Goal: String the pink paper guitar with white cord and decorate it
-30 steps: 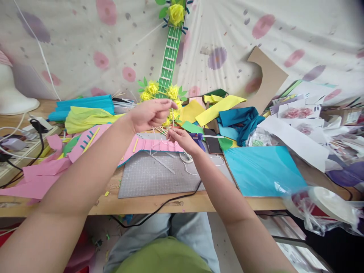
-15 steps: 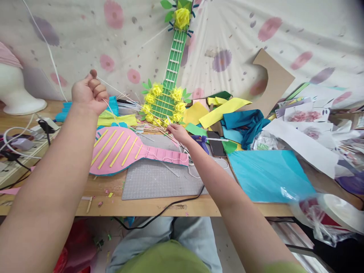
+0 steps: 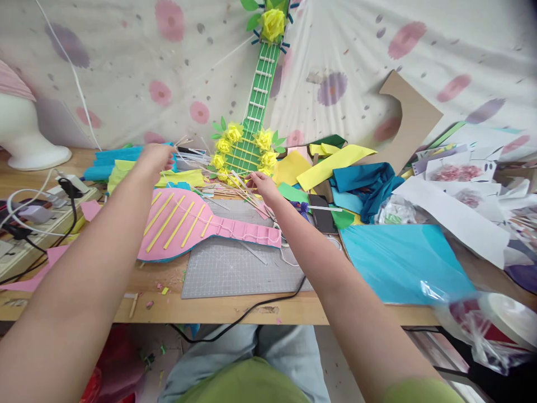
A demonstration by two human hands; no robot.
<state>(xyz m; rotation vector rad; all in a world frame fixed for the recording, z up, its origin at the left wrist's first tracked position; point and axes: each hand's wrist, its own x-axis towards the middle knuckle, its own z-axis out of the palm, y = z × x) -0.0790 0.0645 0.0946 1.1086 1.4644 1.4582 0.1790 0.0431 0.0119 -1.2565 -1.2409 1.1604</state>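
Pinched white string (image 3: 230,230) in left hand (image 3: 157,158), eleven o'clock; couldn't tell right hand's (image 3: 260,182) grip, twelve. Saw pink guitar shape (image 3: 187,217), eleven o'clock, with yellow strips (image 3: 174,221) laid, but string slack, not stretched along neck.

This looks like a craft workspace, though whether it is in a home or a shop cannot be told. Around the pink guitar-shaped cutout (image 3: 176,224) on the wooden tabletop (image 3: 168,305) lie craft supplies: a gridded cutting mat (image 3: 235,274) partly beneath it, a glue gun (image 3: 302,208) beyond its narrow end, coloured sheets (image 3: 335,166) farther right, and a power strip (image 3: 50,224) to its left. Behind it stands a green flower-trimmed guitar shape (image 3: 251,134).
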